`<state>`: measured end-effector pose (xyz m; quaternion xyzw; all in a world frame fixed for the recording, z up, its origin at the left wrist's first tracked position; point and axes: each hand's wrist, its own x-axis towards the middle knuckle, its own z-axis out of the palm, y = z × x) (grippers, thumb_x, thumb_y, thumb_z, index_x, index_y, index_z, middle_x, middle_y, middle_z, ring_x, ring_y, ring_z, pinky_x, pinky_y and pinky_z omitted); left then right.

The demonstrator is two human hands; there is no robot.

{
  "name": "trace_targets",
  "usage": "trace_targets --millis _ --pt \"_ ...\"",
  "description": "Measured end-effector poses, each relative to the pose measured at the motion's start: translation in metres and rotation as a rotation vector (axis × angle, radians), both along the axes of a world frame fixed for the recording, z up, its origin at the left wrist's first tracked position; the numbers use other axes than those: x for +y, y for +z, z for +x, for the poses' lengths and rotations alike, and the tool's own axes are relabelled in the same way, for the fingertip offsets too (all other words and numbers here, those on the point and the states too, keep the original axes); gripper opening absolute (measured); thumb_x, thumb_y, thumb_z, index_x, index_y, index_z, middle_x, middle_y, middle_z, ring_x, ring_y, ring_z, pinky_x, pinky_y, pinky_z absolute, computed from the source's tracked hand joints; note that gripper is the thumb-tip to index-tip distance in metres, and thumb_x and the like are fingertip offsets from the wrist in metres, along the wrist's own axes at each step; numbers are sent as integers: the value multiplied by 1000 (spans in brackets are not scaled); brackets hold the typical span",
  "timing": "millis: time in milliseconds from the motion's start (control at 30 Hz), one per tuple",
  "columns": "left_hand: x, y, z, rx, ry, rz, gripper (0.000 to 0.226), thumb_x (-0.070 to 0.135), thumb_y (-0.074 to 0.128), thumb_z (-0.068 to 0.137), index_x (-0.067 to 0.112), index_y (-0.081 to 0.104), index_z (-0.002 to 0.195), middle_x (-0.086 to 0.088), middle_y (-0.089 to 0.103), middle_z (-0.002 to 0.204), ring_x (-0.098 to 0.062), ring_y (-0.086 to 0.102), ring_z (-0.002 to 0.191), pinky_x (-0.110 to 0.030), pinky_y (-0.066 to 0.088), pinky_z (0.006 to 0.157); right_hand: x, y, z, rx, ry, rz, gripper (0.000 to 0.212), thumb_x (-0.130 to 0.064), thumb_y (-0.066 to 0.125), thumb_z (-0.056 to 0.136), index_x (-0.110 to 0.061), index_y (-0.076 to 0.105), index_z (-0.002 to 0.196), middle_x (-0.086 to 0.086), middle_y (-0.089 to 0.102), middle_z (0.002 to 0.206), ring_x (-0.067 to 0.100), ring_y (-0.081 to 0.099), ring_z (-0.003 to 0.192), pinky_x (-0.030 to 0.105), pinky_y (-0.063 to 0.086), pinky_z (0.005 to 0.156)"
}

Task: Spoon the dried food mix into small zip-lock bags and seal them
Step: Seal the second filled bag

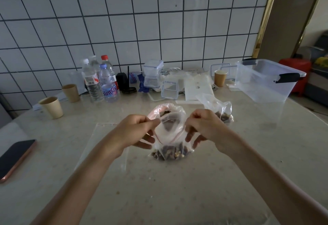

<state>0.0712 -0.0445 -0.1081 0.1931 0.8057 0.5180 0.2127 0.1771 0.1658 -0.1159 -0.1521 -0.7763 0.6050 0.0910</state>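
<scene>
A small clear zip-lock bag (169,136) with a red strip at its mouth hangs between my hands over the middle of the table. Dark and pale dried mix fills its bottom. My left hand (137,130) pinches the left side of the bag's mouth and my right hand (202,127) pinches the right side. The mouth gapes between them. Behind it stands a larger open plastic bag (168,108) with more dried mix inside. Another small bag (221,111) with mix lies behind my right hand. No spoon is visible.
A flat clear plastic sheet (106,145) lies under my left arm. A phone (15,159) rests at the left edge. Paper cups (51,107), water bottles (101,81), small lidded boxes (152,73) and a big clear tub (266,81) line the back by the tiled wall.
</scene>
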Motion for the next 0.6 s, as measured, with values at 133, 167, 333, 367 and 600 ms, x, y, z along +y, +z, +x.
trace_targets --millis 133,167,333,367,600 --pt "-5 1 -3 -261 -114 137 39 46 86 65 16 84 89 -6 77 91 -18 77 85 -39 63 70 13 -1 -3 -135 155 -414 30 -33 64 98 -5 65 88 11 65 77 25 67 65 31 51 51" --pt "-4 0 -3 -289 -115 155 40 46 87 64 16 84 91 -5 78 94 -18 77 87 -39 63 70 14 -1 -4 -162 146 -429 32 -35 63 99 -4 66 94 10 65 76 24 67 64 30 51 50" --pt "2 -3 2 -310 -134 141 40 46 92 61 22 85 93 1 78 92 -7 74 79 -25 58 61 17 -2 -9 -192 169 -512 10 -20 76 90 -11 76 87 2 68 75 15 69 66 26 53 51" --pt "4 -2 1 -296 -115 140 39 44 93 59 23 85 90 1 77 86 -5 72 74 -23 57 59 17 -1 -9 -186 170 -509 7 -17 79 86 -13 76 82 1 67 73 14 68 65 25 53 50" --pt "14 8 -4 3 120 156 16 0 77 87 14 69 84 -4 76 69 -10 71 55 -24 53 47 6 9 -8 124 -80 214 23 12 70 83 -9 61 82 0 58 49 21 57 41 29 46 42"
